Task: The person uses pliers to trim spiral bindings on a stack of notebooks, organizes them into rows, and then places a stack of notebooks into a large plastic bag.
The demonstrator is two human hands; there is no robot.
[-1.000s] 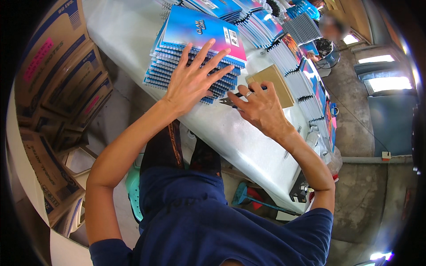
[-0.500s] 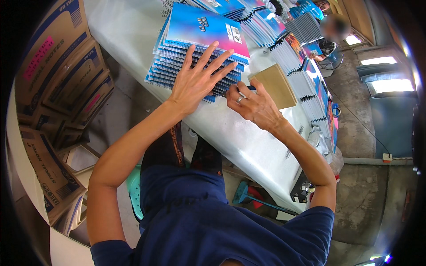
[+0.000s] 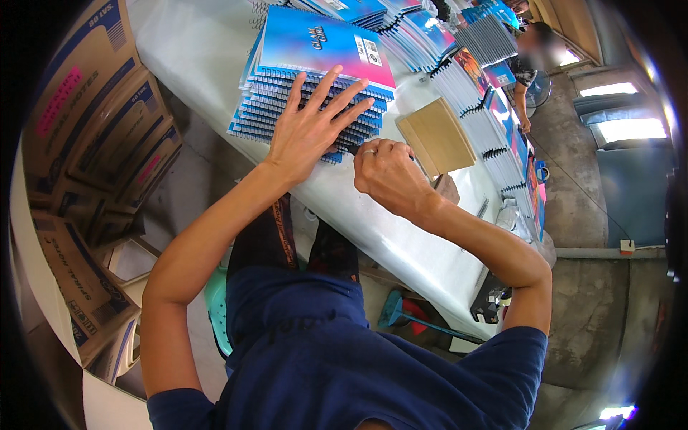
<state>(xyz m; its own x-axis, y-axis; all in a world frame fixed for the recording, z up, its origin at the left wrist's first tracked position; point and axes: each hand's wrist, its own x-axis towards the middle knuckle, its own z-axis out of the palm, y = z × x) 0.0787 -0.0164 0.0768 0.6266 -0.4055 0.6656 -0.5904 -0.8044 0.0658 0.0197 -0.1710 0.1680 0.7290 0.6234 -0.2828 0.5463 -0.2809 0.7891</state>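
Observation:
A tall stack of spiral notebooks (image 3: 326, 46) with blue and pink covers stands at the far middle of the white-covered table, its black wire bindings facing me. My left hand (image 3: 307, 136) lies on the bound side of the stack, fingers spread. Close to the stack's near right corner, my right hand (image 3: 390, 175) is closed, knuckles up, with a ring on one finger. A small dark bit of something shows beside its fingers; most of it is hidden in the grip. Just right of that hand lies a flat tan block (image 3: 438, 136).
More notebook stacks (image 3: 448, 89) line the table's far right side, where another person (image 3: 524, 79) is. Cardboard cartons (image 3: 79, 129) are piled at the left. A dark box (image 3: 491, 295) sits by the table's near right end, above a teal broom (image 3: 390, 309) on the floor.
My right hand has rolled over to knuckles up and shifted slightly left and nearer me, with the elbow swung outward. My left hand stays spread on the stack. The other person's arm now shows.

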